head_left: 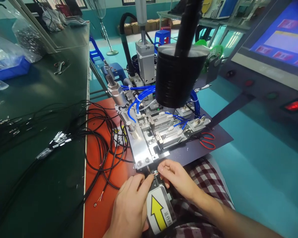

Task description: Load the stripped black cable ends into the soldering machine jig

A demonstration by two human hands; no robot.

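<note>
Where your fingertips meet: thin wires [155, 173], just off the near edge of the metal fixture [141, 150].
Right hand [173, 174]: thumb and finger together, pinched on the wires.
Left hand [130, 200]: fingertips at the wires, grip hidden, so you cannot tell if it clamps; the arrow-marked block [159, 211] is just beside.
Orange tabletop [96, 226]: left of your left hand, under looped black cables [101, 145].
Green tabletop [71, 74]: farther left, carrying silvery cable ends [61, 139] and a blue bin [12, 70].
Beyond your right hand: red-handled scissors [205, 140].
Room: teal floor [260, 172] to its right, blue stool [163, 35] well beyond, lit screen [285, 41] up to the right.
</note>
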